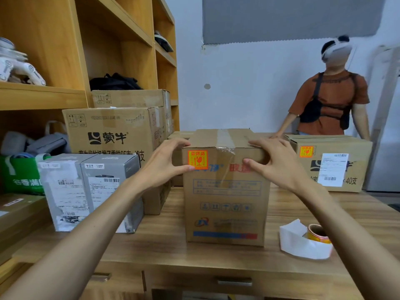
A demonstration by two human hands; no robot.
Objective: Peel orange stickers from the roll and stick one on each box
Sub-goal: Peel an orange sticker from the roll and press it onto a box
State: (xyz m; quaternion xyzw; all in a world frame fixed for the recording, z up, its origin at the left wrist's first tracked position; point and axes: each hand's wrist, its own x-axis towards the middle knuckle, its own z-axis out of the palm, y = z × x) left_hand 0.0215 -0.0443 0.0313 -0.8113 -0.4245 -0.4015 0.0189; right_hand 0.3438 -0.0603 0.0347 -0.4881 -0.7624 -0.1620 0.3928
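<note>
1. A wood-grain desk (164,241) is seen, with drawers and metal handles (234,282) set under its front edge. A pale wall (238,83) and a gray blind (292,18) are seen behind it, and a wooden shelf unit (54,92) runs along its left side.
2. A person (331,100) in a rust-coloured shirt is stood behind the far right corner.
3. A cardboard box (225,198) is stood upright near the middle of the desk, just back from the front edge. Its top front edge is gripped from both sides. The fingers of the left hand (171,161) are curled over the top with the thumb pressed on the front face, and the right hand (275,161) is set likewise at the right corner.
4. An orange sticker (197,159) is stuck flat at the upper left corner of the front face, just beside the left thumb. It is square, with a yellow panel and red marks.
5. The sticker roll (318,233) is laid near the front right corner, with a white backing strip (300,243) curved round it.
6. A second carton (359,167) is placed at the far right corner. A second orange sticker (305,151) and a white shipping label (333,169) are borne on its face.
7. Two gray boxes (91,191) with printed labels are stood by the left edge, and a large printed carton (112,135) is seen behind them.
8. The cartons are made of matte brown card. Glossy clear tape (225,139) is run over the top seam of the gripped box.
</note>
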